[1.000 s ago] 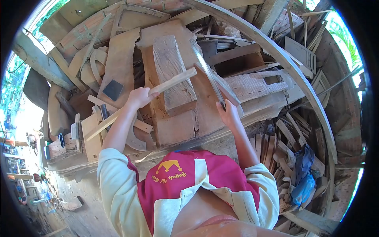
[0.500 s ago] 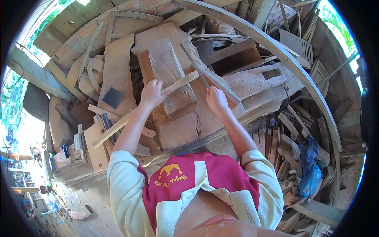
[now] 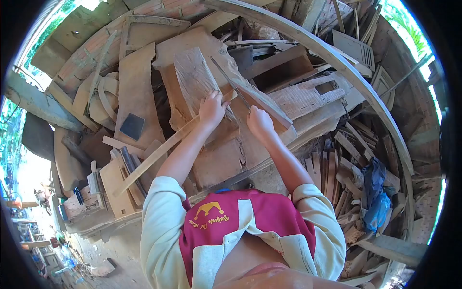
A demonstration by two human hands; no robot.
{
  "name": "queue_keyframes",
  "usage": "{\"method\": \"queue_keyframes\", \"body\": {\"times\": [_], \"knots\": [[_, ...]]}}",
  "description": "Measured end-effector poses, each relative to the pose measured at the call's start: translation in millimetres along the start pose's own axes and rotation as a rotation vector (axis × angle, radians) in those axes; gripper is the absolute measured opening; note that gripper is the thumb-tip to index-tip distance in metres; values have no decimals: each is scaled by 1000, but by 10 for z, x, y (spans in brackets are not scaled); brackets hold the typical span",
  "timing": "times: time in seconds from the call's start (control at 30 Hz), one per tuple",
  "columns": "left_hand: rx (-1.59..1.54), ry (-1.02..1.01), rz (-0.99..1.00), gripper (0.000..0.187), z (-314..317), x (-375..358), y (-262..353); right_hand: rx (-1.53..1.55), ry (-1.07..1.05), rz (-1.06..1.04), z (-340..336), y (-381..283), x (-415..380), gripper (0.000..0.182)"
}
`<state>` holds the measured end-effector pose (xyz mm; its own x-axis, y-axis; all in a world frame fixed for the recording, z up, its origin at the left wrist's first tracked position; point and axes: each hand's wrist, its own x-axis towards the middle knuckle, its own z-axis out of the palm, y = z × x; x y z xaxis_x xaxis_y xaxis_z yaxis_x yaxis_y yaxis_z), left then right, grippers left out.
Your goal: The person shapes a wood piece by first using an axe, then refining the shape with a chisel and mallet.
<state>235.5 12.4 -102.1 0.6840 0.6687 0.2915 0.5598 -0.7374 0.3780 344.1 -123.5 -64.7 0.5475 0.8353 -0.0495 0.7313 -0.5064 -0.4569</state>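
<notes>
A long narrow wooden strip [image 3: 163, 150] runs diagonally over a rough wood block [image 3: 192, 74]. My left hand [image 3: 212, 111] grips the strip near its upper end, pressing it over the block. In my right hand [image 3: 261, 123] is the near end of a thin dark metal tool [image 3: 230, 81], which looks like a file or rasp. The tool points up and away to the left, crossing near the strip's far end. Beneath the block lies a broad wooden slab [image 3: 219, 164]. The fingertips of my right hand are partly hidden around the tool's end.
A dark square pad [image 3: 132, 126] lies on a plank at the left. A long curved wooden piece [image 3: 353, 72] arches across the right. Wood offcuts [image 3: 331, 176] and a blue plastic bag [image 3: 378, 212] are at the lower right.
My left hand has moved right and slightly down along the strip, closer to the tool. My right hand still holds the tool in nearly the same place. The view has shifted slightly.
</notes>
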Motion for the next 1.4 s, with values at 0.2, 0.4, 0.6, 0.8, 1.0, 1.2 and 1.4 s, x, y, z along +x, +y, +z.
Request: {"method": "queue_keyframes", "body": {"times": [0.2, 0.4, 0.6, 0.8, 1.0, 1.2, 1.4], "knots": [[-33, 93, -31, 31, 2, -74, 82, -20, 30, -38, -35, 53, -54, 19], [-36, 126, -78, 32, 16, -104, 171, -31, 57, -24, -27, 126, -88, 24], [-11, 51, -103, 27, -18, -169, 291, -82, 62, -63, -42, 215, -125, 20], [90, 158, 80, 27, 23, -140, 195, -89, 16, -57, -29, 222, -119, 20], [197, 21, 192, 33, -131, -132, 42, -94, 12, -71, 55, 182, -109, 17], [192, 42, 292, 36, -28, -7, -25, -85, 20, -69, 132, 230, -76, 17], [203, 47, 377, 33, -3, 191, -114, -57, 31, -67, 106, 187, 78, 18]]}}
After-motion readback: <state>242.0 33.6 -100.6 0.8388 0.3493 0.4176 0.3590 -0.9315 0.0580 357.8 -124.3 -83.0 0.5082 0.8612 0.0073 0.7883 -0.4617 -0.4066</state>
